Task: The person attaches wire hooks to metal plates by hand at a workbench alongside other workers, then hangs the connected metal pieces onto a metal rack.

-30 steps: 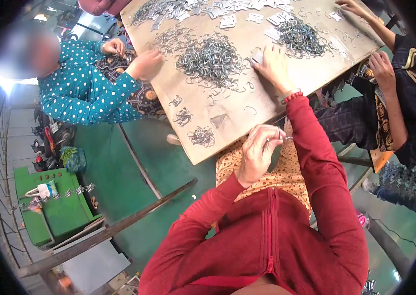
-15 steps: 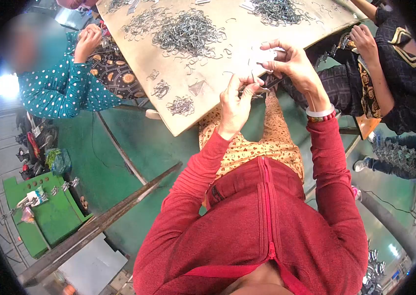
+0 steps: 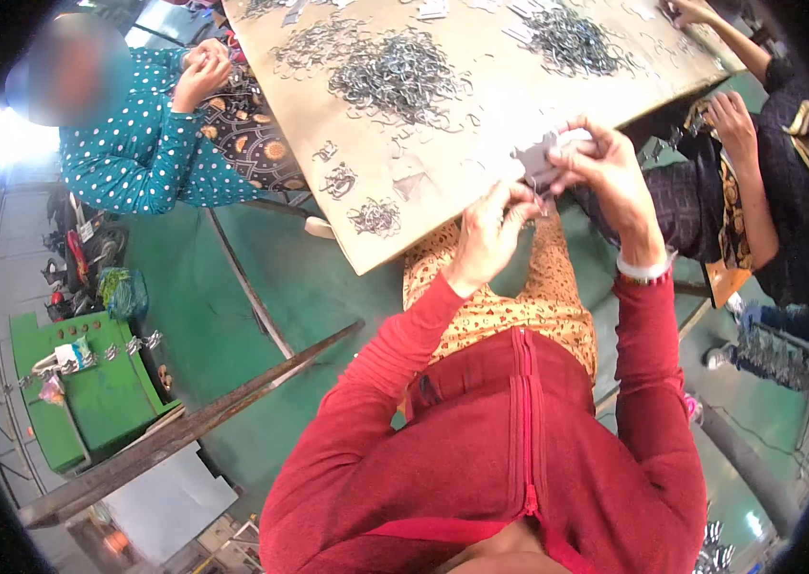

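My right hand pinches a flat grey metal plate over the table's near edge. Close beside it, my left hand has its fingertips pressed together on a small metal piece just under the plate; its shape is too small to make out. Beyond my hands, a large heap of bent metal hooks lies on the brown-covered table, and a second heap of hooks is farther right. A small pile of metal pieces sits near the table's left corner.
A person in a dotted teal top sits at the left, hands together. At the right is another person in dark clothes. A wooden bar crosses the lower left, near a green bench.
My right hand has left the tabletop and come to my left hand, now holding a flat plate. The person at the left has drawn a hand back from the table.
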A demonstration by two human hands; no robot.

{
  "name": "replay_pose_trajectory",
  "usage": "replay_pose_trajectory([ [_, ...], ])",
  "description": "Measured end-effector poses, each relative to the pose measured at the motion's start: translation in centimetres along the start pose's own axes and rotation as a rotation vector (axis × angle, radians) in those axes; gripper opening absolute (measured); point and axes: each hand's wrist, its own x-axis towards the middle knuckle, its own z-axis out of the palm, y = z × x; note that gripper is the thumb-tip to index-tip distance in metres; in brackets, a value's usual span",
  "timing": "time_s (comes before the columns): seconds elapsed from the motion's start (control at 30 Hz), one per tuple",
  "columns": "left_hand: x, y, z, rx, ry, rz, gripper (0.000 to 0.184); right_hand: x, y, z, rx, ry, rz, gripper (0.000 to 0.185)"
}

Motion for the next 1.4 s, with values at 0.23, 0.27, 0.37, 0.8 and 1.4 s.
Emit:
replay_pose_trajectory([
  [0.23, 2.2, -0.8, -3.4, 0.024, 0.123, 0.022, 0.036, -2.3, -0.3, 0.6, -0.183, 0.053, -0.09, 0.009],
  [0.27, 4.2, -0.9, -4.9, 0.065, 0.163, -0.001, 0.031, -2.5, -0.2, 0.6, -0.187, 0.054, -0.112, 0.009],
  [0.37, 11.6, -4.0, -7.9, 0.657, 0.186, 0.155, 0.019, -2.7, 0.4, 0.2, -0.159, 0.058, -0.063, 0.008],
  [0.8, 18.8, -10.7, -7.0, 1.257, 0.133, 0.086, 0.021, -3.2, 0.1, 0.3, -0.186, 0.095, -0.04, 0.007],
  [1.4, 5.0, 6.3, -5.1, -0.439, -0.148, -0.235, 0.015, -6.8, 0.8, 1.8, -0.235, 0.219, -0.147, 0.018],
])
